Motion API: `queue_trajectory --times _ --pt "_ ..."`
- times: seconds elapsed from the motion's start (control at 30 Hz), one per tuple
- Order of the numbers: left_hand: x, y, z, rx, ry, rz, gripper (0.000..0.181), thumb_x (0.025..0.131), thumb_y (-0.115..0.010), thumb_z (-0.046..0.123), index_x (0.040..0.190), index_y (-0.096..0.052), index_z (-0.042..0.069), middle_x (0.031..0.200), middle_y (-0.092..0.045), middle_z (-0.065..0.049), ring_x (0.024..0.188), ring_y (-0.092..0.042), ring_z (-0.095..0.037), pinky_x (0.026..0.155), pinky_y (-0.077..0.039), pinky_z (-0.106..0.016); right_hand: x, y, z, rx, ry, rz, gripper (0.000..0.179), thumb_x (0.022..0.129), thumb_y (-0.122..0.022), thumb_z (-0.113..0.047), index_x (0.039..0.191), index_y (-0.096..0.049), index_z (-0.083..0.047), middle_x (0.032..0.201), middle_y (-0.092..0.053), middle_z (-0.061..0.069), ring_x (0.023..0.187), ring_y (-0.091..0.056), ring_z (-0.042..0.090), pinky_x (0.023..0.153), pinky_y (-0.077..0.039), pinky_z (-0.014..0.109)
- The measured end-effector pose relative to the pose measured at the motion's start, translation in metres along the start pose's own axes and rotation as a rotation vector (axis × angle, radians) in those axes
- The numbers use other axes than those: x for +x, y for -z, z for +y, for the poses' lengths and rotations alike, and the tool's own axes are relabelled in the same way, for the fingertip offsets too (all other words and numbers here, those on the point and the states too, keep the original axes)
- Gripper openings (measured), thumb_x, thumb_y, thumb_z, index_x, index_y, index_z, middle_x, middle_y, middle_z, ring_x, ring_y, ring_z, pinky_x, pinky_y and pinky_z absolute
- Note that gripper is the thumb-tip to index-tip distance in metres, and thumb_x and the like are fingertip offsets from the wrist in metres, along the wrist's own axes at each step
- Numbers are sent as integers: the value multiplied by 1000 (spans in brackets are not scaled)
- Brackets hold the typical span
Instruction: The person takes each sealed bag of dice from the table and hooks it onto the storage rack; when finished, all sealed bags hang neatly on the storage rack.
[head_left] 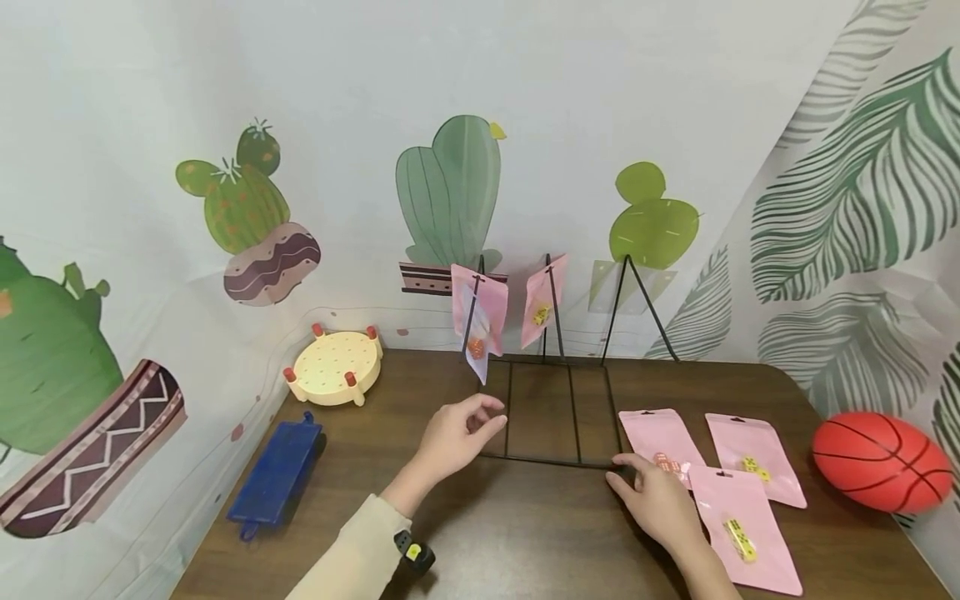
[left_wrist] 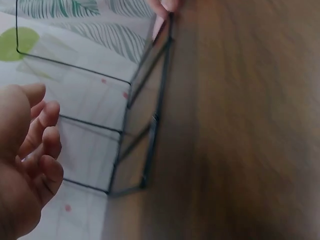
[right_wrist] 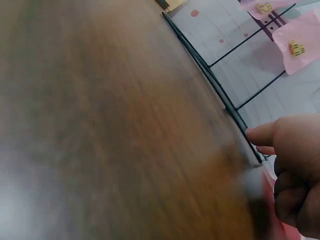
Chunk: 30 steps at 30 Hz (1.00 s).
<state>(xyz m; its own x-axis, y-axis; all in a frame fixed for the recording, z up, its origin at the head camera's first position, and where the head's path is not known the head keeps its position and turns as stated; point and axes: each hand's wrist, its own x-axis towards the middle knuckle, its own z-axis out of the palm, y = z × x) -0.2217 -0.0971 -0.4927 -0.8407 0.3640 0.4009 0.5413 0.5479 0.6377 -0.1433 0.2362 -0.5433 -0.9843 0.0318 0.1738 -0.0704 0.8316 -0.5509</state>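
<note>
A black wire display rack (head_left: 574,412) stands on the table with upright triangular dividers. Two pink zip pouches hang on it: the left pouch (head_left: 491,304) contains red dice, the other pouch (head_left: 534,292) yellow ones. My left hand (head_left: 450,437) hovers by the rack's left side, fingers loosely bent and nothing held, as the left wrist view also shows. With thumb and index finger my right hand (head_left: 660,500) pinches the rack's front right corner; in the right wrist view the thumb (right_wrist: 262,134) lies against the bar.
Right of the rack lie three pink pouches of dice: a back left pouch (head_left: 652,429), a back right pouch (head_left: 776,467) and a front pouch (head_left: 750,500). A red ball (head_left: 881,461) sits at the right edge. Leftward are a yellow pegged stool (head_left: 337,367) and a blue tray-like object (head_left: 277,475).
</note>
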Motion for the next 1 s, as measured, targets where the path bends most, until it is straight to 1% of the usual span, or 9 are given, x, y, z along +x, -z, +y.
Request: queue_trajectory --times 0.17,0.27,0.47,0.57,0.63,0.73,0.8,0.9,1.0 --pt "-17 3 -19 63 31 -107 28 99 -72 40 119 -76 20 75 -60 20 61 -54 -1 58 -45 -26 -11 16 -1 -19 51 110 34 91 -82 -32 118 -73 -13 64 -40 -10 55 -35 8 54 -31 33" --pt "-23 3 -29 115 28 -151 28 97 -74 41 117 -78 21 74 -59 22 61 -53 1 58 -44 -26 -18 30 2 -19 62 172 36 90 -83 -31 119 -72 -14 66 -43 -10 54 -38 9 52 -32 33" --pt "-29 5 -48 205 15 -223 27 93 -78 45 112 -79 26 72 -57 26 61 -52 3 56 -43 -25 -32 63 24 -66 13 243 44 88 -83 -34 125 -69 -14 73 -53 -11 59 -47 5 53 -36 33" --pt "-30 6 -54 214 23 -247 25 92 -79 44 110 -80 27 72 -58 25 62 -53 2 56 -44 -26 -40 77 40 -79 -16 253 52 86 -85 -36 127 -67 -10 81 -61 -3 71 -55 14 58 -40 39" --pt "-31 6 -57 212 28 -257 23 91 -80 42 108 -79 27 72 -59 25 62 -54 2 56 -44 -26 -46 84 51 -84 -37 262 58 85 -86 -37 130 -66 -7 91 -66 10 84 -60 28 66 -43 48" --pt "-30 5 -61 210 36 -264 18 91 -81 41 103 -79 29 73 -59 25 62 -54 1 57 -45 -27 -54 92 67 -102 -83 251 67 85 -85 -40 133 -61 -1 111 -61 32 102 -52 53 81 -39 62" --pt "-29 5 -63 213 41 -265 14 90 -81 42 99 -78 31 73 -59 26 62 -54 2 57 -44 -27 -58 94 76 -114 -141 218 74 85 -84 -45 135 -57 2 124 -51 42 111 -43 63 88 -34 68" --pt "-26 4 -63 213 52 -273 10 91 -81 42 94 -76 34 72 -59 26 62 -54 2 57 -44 -28 -64 96 88 -136 -228 151 84 85 -81 -53 139 -51 4 130 -39 47 114 -36 69 88 -33 75" --pt "-24 4 -63 213 60 -293 8 91 -81 41 91 -75 35 71 -58 25 61 -53 1 56 -44 -28 -67 97 97 -153 -266 83 92 84 -80 -59 141 -46 5 129 -37 49 114 -37 69 88 -35 78"
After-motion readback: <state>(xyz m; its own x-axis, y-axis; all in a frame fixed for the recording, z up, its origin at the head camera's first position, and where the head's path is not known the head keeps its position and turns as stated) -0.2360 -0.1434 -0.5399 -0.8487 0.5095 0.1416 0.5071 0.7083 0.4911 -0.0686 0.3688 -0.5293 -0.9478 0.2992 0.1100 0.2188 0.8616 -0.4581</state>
